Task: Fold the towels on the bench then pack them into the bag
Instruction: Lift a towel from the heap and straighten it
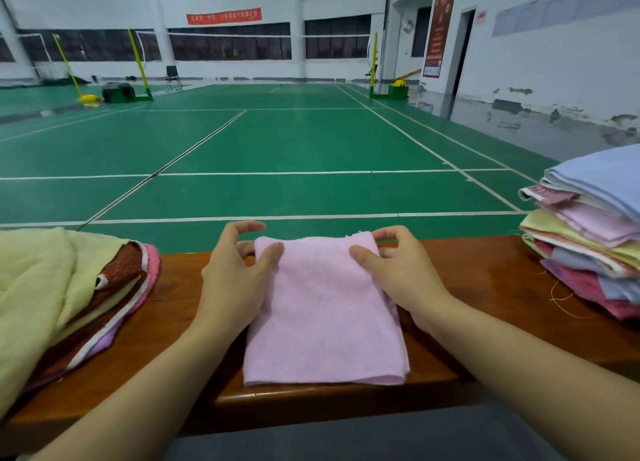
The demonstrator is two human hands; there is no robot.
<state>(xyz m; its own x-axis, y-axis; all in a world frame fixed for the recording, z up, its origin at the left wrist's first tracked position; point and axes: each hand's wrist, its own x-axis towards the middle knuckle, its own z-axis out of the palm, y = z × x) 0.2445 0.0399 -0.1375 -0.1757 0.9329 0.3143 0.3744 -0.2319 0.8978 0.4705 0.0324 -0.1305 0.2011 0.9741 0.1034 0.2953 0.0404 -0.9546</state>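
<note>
1. A brown wooden bench (485, 280) runs across the lower view; its near edge sits just beyond the person's lap.
2. A folded pink towel (325, 318) lies flat at the middle of the bench, its near edge just short of the bench's near edge and its far edge at the bench's far edge.
3. The left hand (235, 280) rests at the towel's far-left corner: the thumb lies on top of the cloth, and the curled fingers (242, 228) arch over the far edge, pinching the corner.
4. The right hand (398, 273) mirrors it at the far-right corner, thumb on top of the towel and fingers (391, 233) curled round the far edge, pinching the cloth.
5. At the bench's left end lies a loose heap of towels (69, 294): a pale yellow one on top, with brown, white and pink layers beneath it; it is apart from the pink towel.
6. At the right end stands a taller stack (588, 232) of folded cloths in blue, pink, yellow and lilac, with loose threads trailing onto the bench.
7. Beyond the bench's far edge spreads a green court floor (277, 141) with white lines.
8. Further off stand yellow-green net posts (140, 62), a chair and white walls with a red banner (224, 16).
</note>
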